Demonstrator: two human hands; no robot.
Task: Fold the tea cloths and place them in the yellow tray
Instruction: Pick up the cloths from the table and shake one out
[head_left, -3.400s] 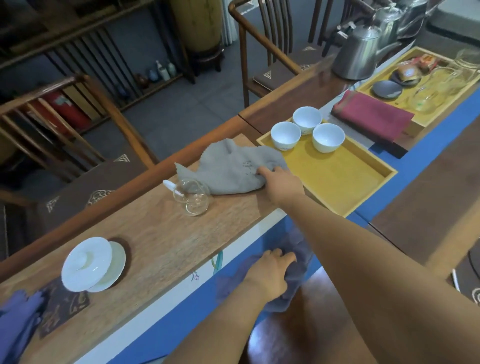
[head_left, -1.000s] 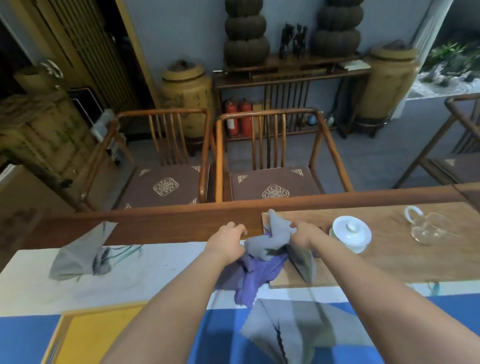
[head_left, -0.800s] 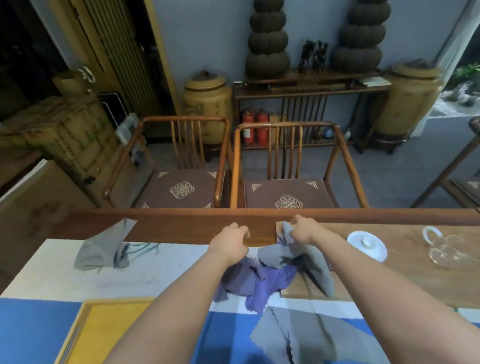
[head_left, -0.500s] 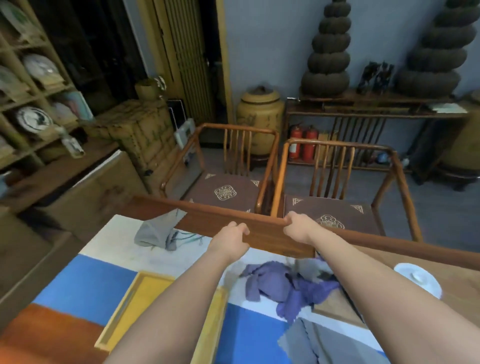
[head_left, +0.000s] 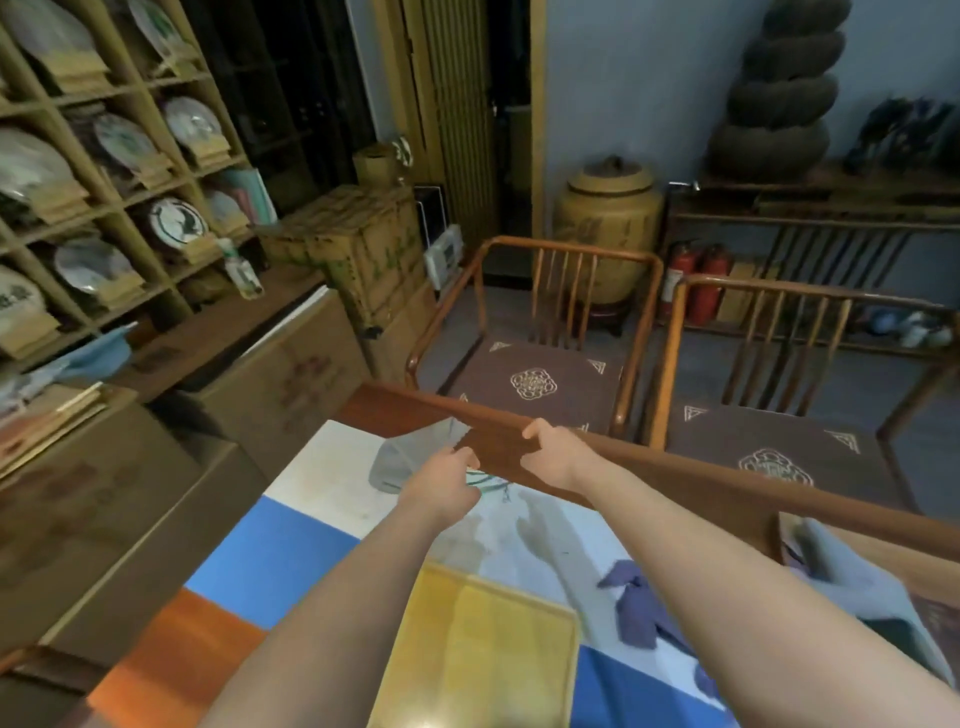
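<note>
dim indoor light | soft motion blur throughout | wide-angle bending at edges | no glare

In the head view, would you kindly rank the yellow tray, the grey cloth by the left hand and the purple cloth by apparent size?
1. yellow tray, clearly largest, though it lies nearest the camera.
2 and 3. grey cloth and purple cloth look about alike; the grey one lies farther off and partly behind the left hand, so I will not rank them.

Grey cloth (head_left: 410, 454), purple cloth (head_left: 636, 608), yellow tray (head_left: 483, 644), blue, white and orange table runner (head_left: 270, 556)
</note>
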